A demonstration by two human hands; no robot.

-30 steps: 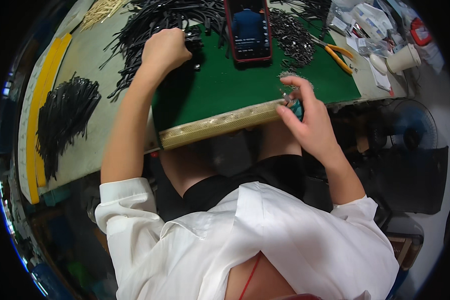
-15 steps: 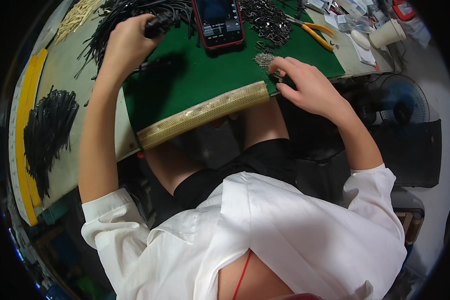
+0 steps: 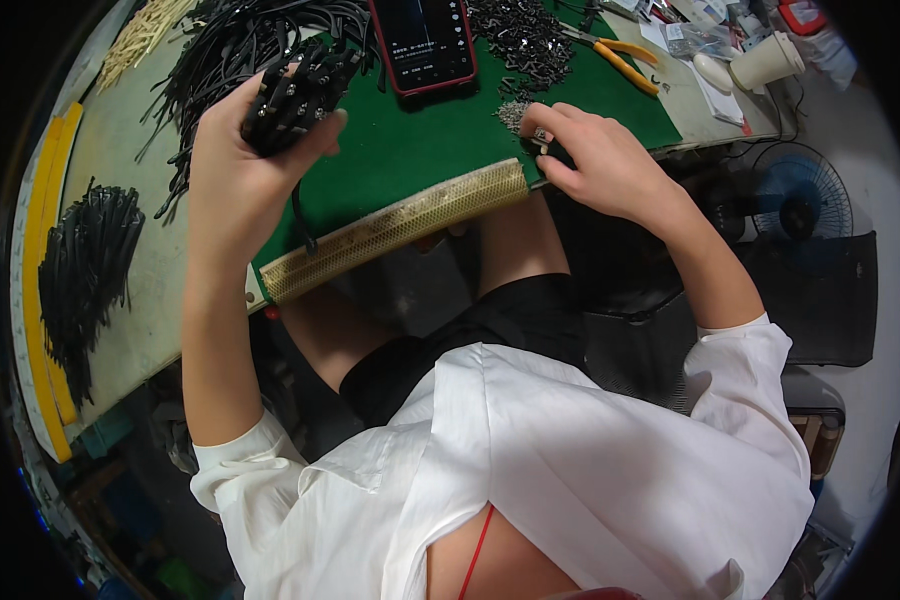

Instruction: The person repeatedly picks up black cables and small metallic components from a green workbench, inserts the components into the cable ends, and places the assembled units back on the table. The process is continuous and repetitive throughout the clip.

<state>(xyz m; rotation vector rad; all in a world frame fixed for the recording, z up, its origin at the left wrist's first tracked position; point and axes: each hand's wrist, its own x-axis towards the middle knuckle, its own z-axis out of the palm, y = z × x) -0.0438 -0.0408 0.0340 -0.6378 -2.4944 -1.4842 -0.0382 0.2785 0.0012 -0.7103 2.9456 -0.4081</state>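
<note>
My left hand (image 3: pixel 242 190) is closed around a thick bundle of black cords (image 3: pixel 305 95), whose cut ends with small shiny tips face up and toward me. One loose black cord end (image 3: pixel 302 222) hangs below that hand. At the right, my right hand (image 3: pixel 610 160) has thumb and forefinger curled together beside a small heap of grey metal bits (image 3: pixel 512 116). Something small and pale shows at its fingertips, too small to name. Beyond the left hand lies a heap of long black cords (image 3: pixel 225 50) on the green mat (image 3: pixel 390 150).
A gold mesh-patterned roll (image 3: pixel 400 232) lines the table's front edge. Around the mat are a phone (image 3: pixel 425 45), black small parts (image 3: pixel 530 50), orange-handled pliers (image 3: pixel 625 65), and a white cup (image 3: pixel 768 62). Another black bundle (image 3: pixel 90 270) lies left; a fan (image 3: pixel 798 195) stands right.
My left hand has turned, bringing the bundle's ends up into view, and sits slightly lower. My right hand stays by the grey heap, shifted only slightly with the whole view.
</note>
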